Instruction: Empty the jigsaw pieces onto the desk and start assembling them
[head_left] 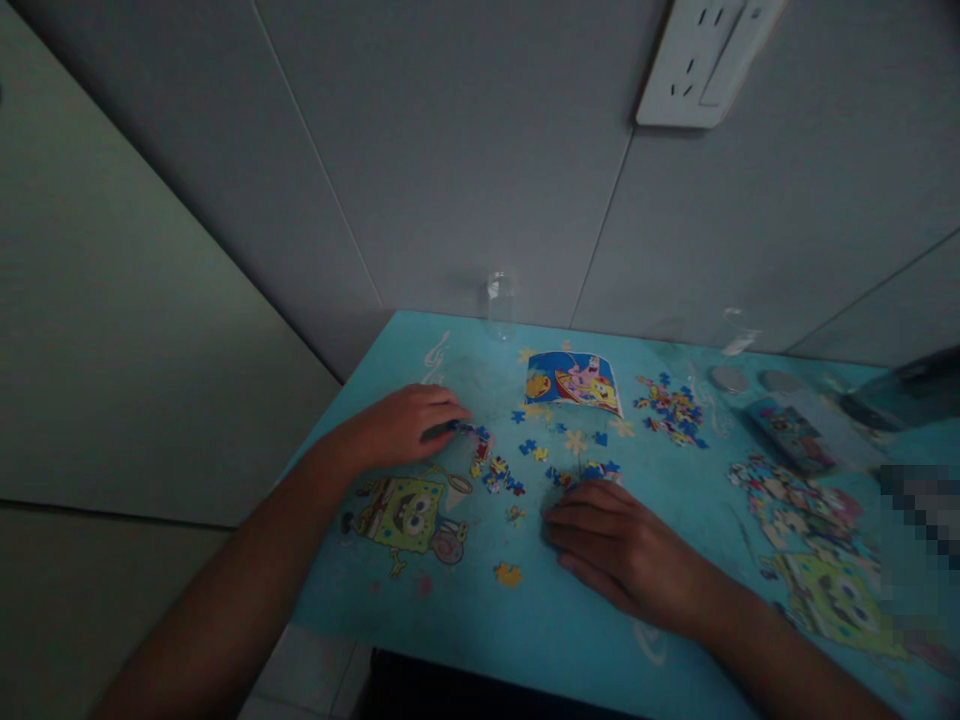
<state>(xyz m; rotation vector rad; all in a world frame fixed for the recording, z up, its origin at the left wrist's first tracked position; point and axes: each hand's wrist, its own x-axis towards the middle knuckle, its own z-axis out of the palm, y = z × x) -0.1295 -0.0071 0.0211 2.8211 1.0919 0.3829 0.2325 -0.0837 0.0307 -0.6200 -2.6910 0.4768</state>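
My left hand (416, 425) reaches over the left part of the tabletop, thumb and fingertips closed on a small dark blue jigsaw piece (456, 426). Just right of those fingertips trails a loose run of jigsaw pieces (495, 474) in blue, yellow and red. My right hand (611, 545) rests palm down on the table, its fingers stretched and slightly bent; their undersides are hidden. Beyond its knuckles lies another cluster of pieces (600, 470), partly covered by the hand. A yellow piece (508, 574) lies alone nearer the front edge. Behind both hands is a curled picture sheet (574, 382) with cartoon figures.
The light blue table (480, 625) carries printed cartoon figures. A pile of pieces (673, 410) lies right of the sheet, another pile (802, 500) farther right. A clear cylinder (500, 305) stands by the wall. A box (795, 435) and round lids (727, 378) are at right.
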